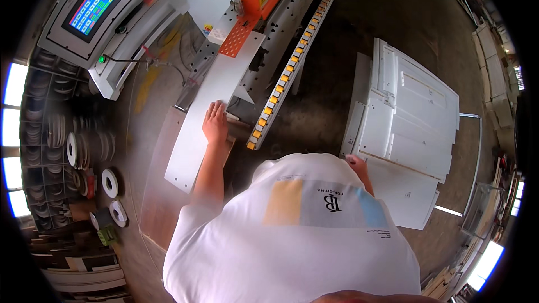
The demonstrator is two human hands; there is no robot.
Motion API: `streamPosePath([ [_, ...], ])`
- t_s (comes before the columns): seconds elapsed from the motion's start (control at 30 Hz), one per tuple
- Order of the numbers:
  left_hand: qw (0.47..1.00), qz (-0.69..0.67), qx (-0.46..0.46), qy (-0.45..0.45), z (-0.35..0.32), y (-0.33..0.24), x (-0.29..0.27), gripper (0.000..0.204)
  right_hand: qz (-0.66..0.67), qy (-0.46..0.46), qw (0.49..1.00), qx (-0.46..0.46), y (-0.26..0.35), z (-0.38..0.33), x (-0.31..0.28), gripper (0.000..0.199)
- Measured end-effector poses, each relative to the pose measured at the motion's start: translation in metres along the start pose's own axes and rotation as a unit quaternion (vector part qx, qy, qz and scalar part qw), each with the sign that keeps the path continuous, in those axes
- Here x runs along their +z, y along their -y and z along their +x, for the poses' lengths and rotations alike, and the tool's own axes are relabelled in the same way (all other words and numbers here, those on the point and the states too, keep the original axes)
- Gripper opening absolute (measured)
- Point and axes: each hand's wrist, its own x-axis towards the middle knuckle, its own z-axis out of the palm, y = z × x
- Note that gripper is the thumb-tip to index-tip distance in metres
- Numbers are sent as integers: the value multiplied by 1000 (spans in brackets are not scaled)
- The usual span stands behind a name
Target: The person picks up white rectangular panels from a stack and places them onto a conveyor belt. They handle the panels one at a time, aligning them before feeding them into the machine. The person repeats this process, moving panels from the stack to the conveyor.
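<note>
My left hand [215,123] lies flat on a long white panel [193,140], fingers stretched out along its right edge. The panel's far end meets an orange perforated guard [238,36] on a machine. Small holes show at the panel's near end. On the right, my right hand [355,163] is beside the near left corner of a stack of white panels [415,118]. My shirt partly covers that hand, and its fingers are too hidden to read; whether it touches the stack is unclear.
A rail with yellow rollers [279,87] runs diagonally between the machine and the stack. At the upper left is a control screen [95,4]. Rolls of edge banding [110,183] stand on the floor and on a rack at left. A brown board [163,174] is under the panel.
</note>
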Motion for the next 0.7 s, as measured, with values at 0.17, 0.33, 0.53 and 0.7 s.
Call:
streamPosePath([
  [0.17, 1000, 4, -15, 0, 25, -17, 14, 32, -51, 7, 997, 50, -104, -46, 27, 34],
  [0.33, 999, -30, -20, 17, 55, -24, 36, 32, -41, 22, 995, 84, -97, -69, 21, 33],
  [0.53, 999, -31, -11, 28, 103, -48, 61, 35, -11, 19, 996, 88, -63, -65, 7, 32],
  [0.7, 997, -38, 44, -47, 129, -70, 86, 38, 35, 17, 996, 79, -44, -55, -1, 33],
])
